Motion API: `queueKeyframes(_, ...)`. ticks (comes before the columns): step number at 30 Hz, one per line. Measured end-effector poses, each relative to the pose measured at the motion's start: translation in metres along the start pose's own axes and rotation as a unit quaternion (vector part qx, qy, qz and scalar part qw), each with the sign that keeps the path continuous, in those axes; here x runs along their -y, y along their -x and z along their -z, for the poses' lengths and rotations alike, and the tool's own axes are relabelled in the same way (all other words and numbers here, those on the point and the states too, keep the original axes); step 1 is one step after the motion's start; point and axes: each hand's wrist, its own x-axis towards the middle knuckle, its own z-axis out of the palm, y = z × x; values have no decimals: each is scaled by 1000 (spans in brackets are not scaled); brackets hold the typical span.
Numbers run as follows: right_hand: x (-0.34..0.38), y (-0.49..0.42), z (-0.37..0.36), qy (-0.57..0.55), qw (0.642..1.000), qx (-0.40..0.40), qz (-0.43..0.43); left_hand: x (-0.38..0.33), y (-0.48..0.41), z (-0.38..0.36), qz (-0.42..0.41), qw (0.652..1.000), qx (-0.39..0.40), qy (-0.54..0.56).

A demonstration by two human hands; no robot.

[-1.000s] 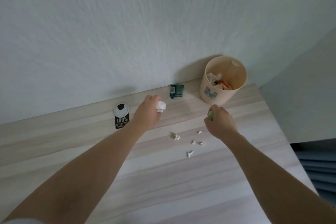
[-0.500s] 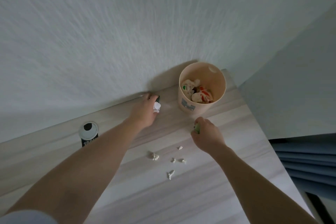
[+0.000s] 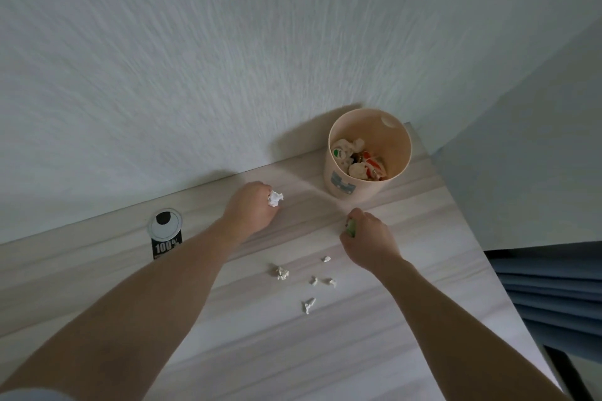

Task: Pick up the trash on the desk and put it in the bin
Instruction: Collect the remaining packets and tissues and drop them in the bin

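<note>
Though crumpled, white paper wad [image 3: 275,198] fist-bound

My two arms reach into view from the bottom edge, bare from well above the elbow to the fingertips. My left hand [image 3: 249,208] and right hand [image 3: 369,242] carry no gloves, rings, watch or bands that can be made out. At the lower left corner, a sliver of pale, light-coloured sleeve [image 3: 29,395] caps my left upper arm.
</note>
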Motion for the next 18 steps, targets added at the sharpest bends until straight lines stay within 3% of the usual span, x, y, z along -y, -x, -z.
queueKeyframes(9,28,48,32,25,998,-41,32,-28,76,48,29,996,-71,48)
queueKeyframes(18,56,144,75,58,989,-113,72,-64,176,93,13,986,-161,-31)
